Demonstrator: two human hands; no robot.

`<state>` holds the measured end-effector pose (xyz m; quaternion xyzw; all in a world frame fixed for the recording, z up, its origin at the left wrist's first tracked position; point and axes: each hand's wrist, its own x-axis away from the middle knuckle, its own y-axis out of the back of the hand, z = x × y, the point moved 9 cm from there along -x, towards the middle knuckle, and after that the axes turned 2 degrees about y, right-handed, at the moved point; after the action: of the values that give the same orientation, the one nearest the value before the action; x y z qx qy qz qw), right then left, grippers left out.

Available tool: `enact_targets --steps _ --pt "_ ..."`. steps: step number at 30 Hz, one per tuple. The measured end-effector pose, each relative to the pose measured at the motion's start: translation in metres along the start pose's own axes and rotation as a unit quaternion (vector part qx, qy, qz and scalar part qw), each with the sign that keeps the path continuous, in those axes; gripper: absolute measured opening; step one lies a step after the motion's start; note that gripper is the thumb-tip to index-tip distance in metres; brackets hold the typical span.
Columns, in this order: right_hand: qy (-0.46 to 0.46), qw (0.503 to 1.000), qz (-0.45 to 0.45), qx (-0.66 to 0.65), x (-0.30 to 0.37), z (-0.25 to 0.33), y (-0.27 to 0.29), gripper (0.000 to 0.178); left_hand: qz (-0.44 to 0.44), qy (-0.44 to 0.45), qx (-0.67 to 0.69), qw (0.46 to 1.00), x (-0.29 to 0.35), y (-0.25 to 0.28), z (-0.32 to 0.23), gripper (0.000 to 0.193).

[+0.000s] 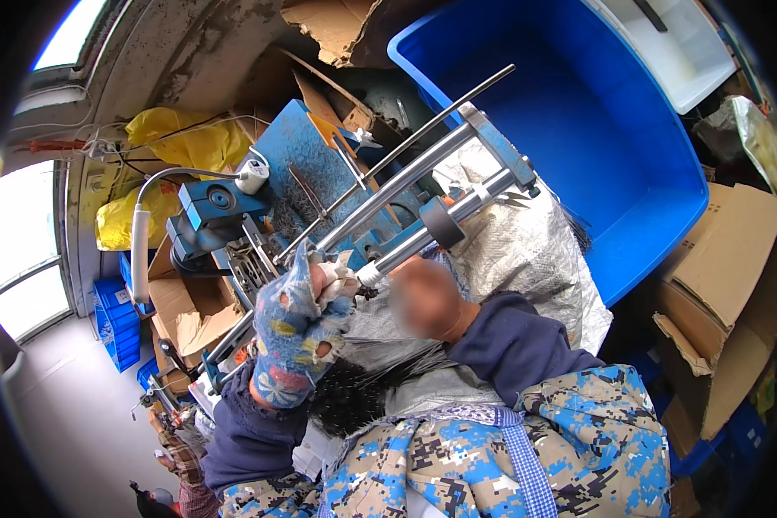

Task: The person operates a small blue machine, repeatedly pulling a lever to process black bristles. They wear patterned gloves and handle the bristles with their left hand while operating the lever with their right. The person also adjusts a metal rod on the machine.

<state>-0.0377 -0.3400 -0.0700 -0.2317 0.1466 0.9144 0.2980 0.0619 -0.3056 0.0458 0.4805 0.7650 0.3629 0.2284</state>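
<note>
My left hand (295, 332) wears a torn, patterned blue glove with frayed holes. White wrapping covers its fingertips, which are bent together by the lower end of a steel shaft (394, 255) on a blue machine (306, 155). Whatever lies between those fingers is too small to make out. My right hand (427, 298) is close to the same shaft end, on its right side, but a blur hides its fingers. A black collar (441, 224) sits around the shaft. Below my hands, a bundle of thin dark wires (350, 399) lies across grey sheeting by my lap.
Beyond the machine stands a large blue bin (682, 203), with a white sack (531, 268) in front. Cardboard boxes (708, 293) are at the right. A bent lamp (141, 250) and yellow bags (181, 138) are at the left. Another person's hand (168, 462) shows at lower left.
</note>
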Motion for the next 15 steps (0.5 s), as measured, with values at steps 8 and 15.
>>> enact_targets --steps 8,15 --pt "-0.002 1.000 0.005 0.015 -0.002 0.003 0.001 0.036 0.000 -0.008 0.034 0.999 0.004 -0.006 -0.002 0.013" --pt "0.027 0.999 0.000 -0.022 -0.005 0.040 0.025 0.028 0.124 -0.094 -0.045 0.987 0.016 -0.031 -0.001 0.059"
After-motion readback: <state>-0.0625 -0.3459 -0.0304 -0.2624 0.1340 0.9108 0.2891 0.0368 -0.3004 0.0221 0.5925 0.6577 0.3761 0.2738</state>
